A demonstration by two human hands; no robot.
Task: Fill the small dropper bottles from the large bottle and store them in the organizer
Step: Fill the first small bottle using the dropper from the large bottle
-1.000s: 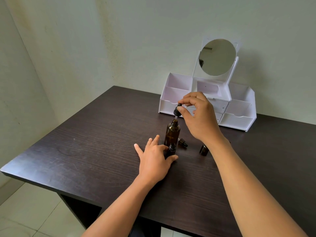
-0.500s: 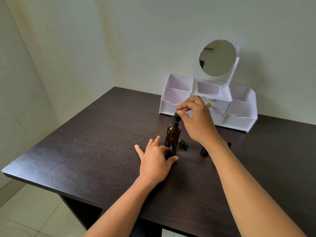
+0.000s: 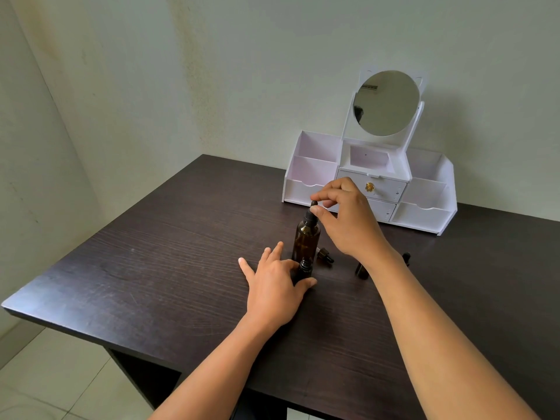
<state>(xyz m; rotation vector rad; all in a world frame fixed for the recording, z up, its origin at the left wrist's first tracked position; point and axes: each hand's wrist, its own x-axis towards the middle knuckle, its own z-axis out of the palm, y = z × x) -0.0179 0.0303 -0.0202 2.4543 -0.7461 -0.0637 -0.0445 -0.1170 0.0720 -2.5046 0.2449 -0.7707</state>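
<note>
The large amber bottle [image 3: 306, 241] stands upright mid-table with its black dropper [image 3: 312, 212] seated in the neck. My right hand [image 3: 348, 221] is just right of it, thumb and index fingertip pinching the dropper's rubber bulb. In front of the large bottle stands a small dark dropper bottle [image 3: 305, 268] with its neck uncapped. My left hand [image 3: 272, 286] holds it between thumb and index finger, the other fingers spread on the table. A loose small dropper cap [image 3: 325, 255] lies to the right. Another small bottle [image 3: 362, 271] shows beside my right wrist.
The white organizer [image 3: 424, 215] with open compartments, two small drawers and a round mirror [image 3: 386, 103] stands at the table's back right against the wall. A further black dropper [image 3: 406, 257] lies right of my forearm. The dark table's left edge [image 3: 60, 316] drops to a tiled floor.
My right hand has lowered the dropper from above the large bottle down into its neck. My left hand has stayed on the small bottle.
</note>
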